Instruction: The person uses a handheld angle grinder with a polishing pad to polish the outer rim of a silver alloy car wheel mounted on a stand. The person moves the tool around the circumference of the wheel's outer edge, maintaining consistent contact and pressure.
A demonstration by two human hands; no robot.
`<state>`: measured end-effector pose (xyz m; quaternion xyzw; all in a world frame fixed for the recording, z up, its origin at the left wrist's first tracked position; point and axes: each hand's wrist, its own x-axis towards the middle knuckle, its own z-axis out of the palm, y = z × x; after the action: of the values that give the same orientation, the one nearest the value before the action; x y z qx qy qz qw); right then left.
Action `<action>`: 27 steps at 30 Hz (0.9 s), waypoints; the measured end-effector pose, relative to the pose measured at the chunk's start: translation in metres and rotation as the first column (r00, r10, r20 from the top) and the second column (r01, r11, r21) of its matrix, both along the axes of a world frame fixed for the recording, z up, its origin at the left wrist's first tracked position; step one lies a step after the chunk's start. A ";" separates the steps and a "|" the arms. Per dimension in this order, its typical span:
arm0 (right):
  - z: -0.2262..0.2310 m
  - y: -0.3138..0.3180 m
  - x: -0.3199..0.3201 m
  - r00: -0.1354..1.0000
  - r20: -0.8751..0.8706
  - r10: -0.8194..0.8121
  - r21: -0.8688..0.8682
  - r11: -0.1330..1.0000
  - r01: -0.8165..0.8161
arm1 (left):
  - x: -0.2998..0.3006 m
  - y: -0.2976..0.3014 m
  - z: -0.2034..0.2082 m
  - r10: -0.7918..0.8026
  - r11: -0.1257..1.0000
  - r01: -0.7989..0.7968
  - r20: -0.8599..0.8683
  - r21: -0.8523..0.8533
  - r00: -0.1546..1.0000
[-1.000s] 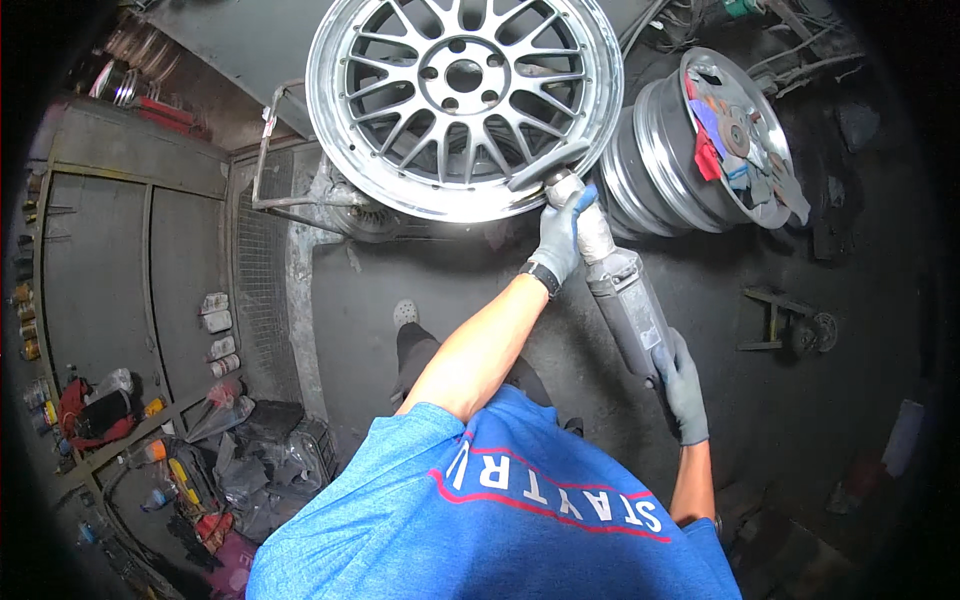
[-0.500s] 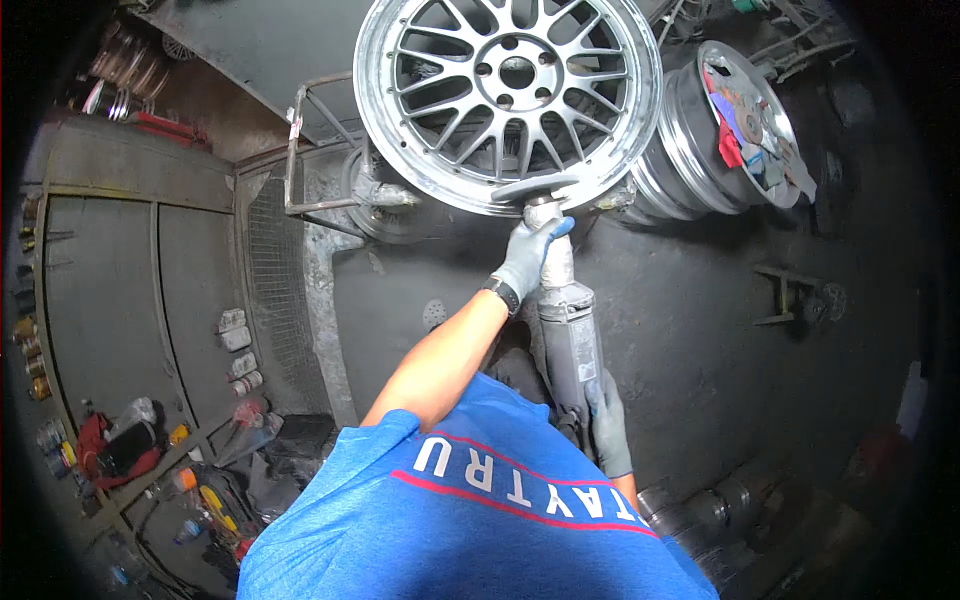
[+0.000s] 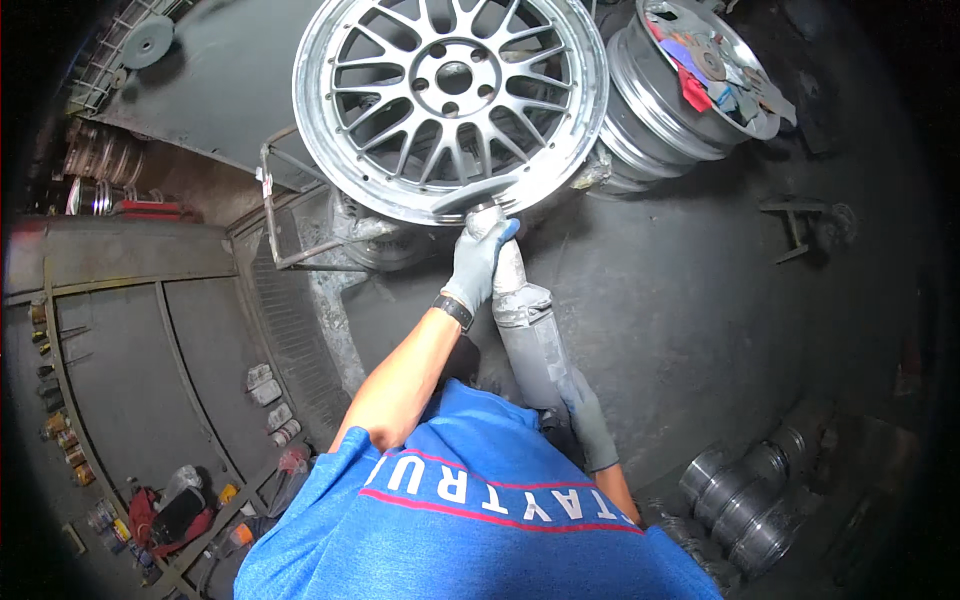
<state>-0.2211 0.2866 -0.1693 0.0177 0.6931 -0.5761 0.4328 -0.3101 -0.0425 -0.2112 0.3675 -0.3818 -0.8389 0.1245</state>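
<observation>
A silver multi-spoke alloy wheel rim [image 3: 588, 120] stands in front of me on a metal frame. My left hand [image 3: 476, 262], in a grey-blue glove, wraps round the neck of an angle grinder [image 3: 532, 345] just behind its head. The rear of the grinder's grey body is in my gloved right hand [image 3: 587, 415], close to my blue shirt; its fingers are partly hidden by the tool. At the grinder's head, a flat disc [image 3: 474, 194] lies against the near lip of the rim, or very close to it.
Stacked rims [image 3: 665, 120] stand at the far right, with rags and discs inside the top one. A bent-pipe frame [image 3: 272, 215] juts out left of the wheel. More rims [image 3: 740, 510] lie at lower right, and a small metal stand [image 3: 795, 225] is on the right floor.
The wheel, grinder and both hands now appear further left in view, as do the stacked rims. The grinder's disc sits further left along the near lip. Both hands keep their hold.
</observation>
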 end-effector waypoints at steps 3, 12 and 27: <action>0.010 0.027 -0.039 0.999 -0.005 0.041 0.079 0.996 -0.041 | -0.022 0.024 -0.009 0.045 0.990 -0.040 -0.034 0.133 0.998; 0.092 0.084 -0.237 0.983 -0.030 0.181 0.311 0.936 -0.163 | -0.132 0.100 0.001 0.272 0.879 -0.145 -0.229 0.453 0.935; 0.174 0.085 -0.439 0.660 -0.424 0.620 0.568 0.750 -0.339 | -0.276 0.120 0.044 0.541 0.728 -0.234 -0.331 0.644 0.773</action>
<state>-0.6597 0.3716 0.0042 -0.2533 0.8811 -0.2393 0.3199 -0.5863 0.0774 -0.1675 0.2323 0.0205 -0.9306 0.2821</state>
